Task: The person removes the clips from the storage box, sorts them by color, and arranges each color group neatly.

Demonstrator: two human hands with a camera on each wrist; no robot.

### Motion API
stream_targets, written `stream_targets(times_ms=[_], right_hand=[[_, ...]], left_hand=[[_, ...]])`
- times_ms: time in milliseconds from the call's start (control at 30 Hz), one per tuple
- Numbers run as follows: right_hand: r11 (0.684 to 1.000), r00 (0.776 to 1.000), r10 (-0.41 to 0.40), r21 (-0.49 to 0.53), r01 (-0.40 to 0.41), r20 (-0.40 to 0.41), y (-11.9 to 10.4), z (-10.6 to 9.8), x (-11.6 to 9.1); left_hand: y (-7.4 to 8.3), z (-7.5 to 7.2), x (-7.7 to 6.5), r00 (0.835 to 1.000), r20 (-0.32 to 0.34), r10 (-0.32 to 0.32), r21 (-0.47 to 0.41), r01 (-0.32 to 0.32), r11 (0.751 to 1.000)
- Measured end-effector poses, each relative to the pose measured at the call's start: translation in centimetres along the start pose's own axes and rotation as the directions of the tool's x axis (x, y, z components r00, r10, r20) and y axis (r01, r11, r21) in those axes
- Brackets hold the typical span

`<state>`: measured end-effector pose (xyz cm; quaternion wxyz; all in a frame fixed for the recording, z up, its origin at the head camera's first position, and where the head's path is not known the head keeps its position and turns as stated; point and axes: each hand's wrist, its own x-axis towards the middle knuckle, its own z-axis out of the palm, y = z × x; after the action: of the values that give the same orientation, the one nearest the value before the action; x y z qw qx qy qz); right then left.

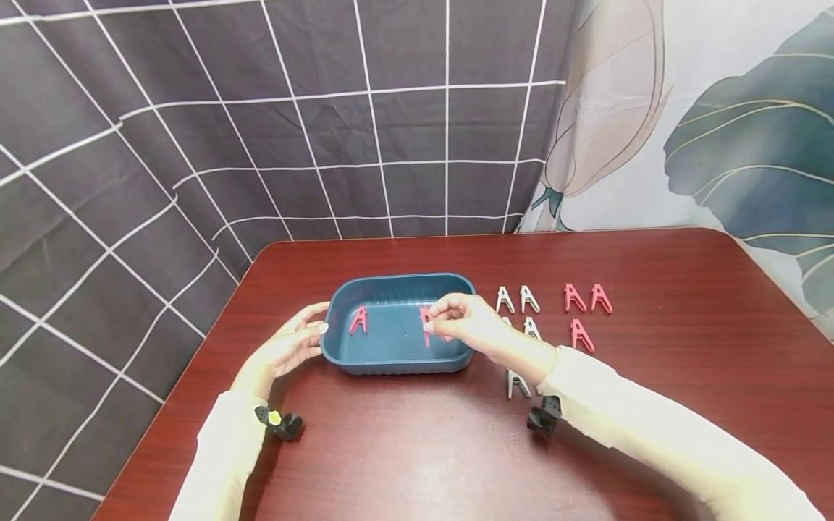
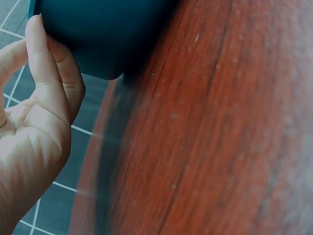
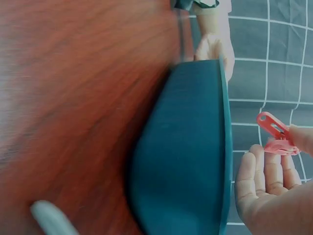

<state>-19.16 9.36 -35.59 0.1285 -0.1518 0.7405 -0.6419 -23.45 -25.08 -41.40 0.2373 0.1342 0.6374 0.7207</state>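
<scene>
My right hand (image 1: 459, 318) pinches a red clothes peg (image 1: 426, 329) between thumb and fingers, above the right part of a blue plastic basin (image 1: 397, 367). In the right wrist view the red peg (image 3: 273, 125) is seen beyond the basin's rim, with the other fingers extended below it. Another red peg (image 1: 359, 320) lies inside the basin, towards its left end. A bit of pink shows beside my right hand, mostly hidden. At the basin's left end, my left hand (image 1: 296, 344) touches the outer wall and rim with fairly straight fingers.
Right of the basin are several whitish-grey pegs (image 1: 529, 298), some partly behind my right forearm. Farther right lie three red pegs (image 1: 582, 335) on the reddish-brown table (image 1: 391, 449). A dark gridded curtain (image 1: 404, 123) hangs behind the table and along its left side.
</scene>
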Motion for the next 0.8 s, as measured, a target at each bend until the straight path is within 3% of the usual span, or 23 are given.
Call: stream_targets(times_ms=[533,800], right_hand=[[0.998,0.998,-0.04,0.036,0.042,-0.052,0.5,-2.1,-6.3],[0.999,0.995,-0.022,0.024,0.024,-0.094,1.9,-4.6,-10.0]], left_hand=[[1.3,1.0,-0.4,1.0,0.006,-0.009,-0.068,0.01,0.998],[1.8,1.7,-0.6,1.0,0.004,-0.025,-0.068,0.025,0.997]])
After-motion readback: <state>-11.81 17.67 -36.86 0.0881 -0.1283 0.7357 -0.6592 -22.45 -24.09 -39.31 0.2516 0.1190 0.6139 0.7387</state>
